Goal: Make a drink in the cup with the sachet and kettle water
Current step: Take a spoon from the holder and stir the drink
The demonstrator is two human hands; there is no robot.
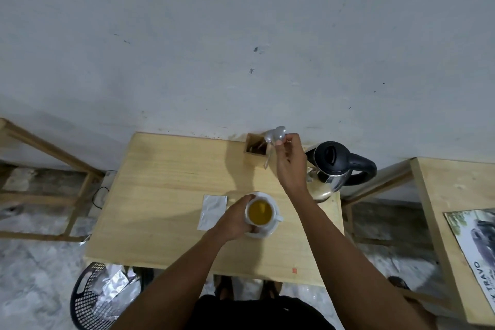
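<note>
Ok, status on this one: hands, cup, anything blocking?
Left hand steadying cup, yellow liquid in. Right hand holding spoon by wooden holder. Sachet flat beside saucer. Nothing blocking.

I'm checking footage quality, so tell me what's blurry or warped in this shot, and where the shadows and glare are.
Head view: wide-angle bending bows the table edges; the spoons in the right hand are motion-smeared; that arm throws a soft shadow leftward across the tabletop; the kettle shows bright reflections on its steel body; the cup, held by the left hand, looks reasonably sharp.
</note>
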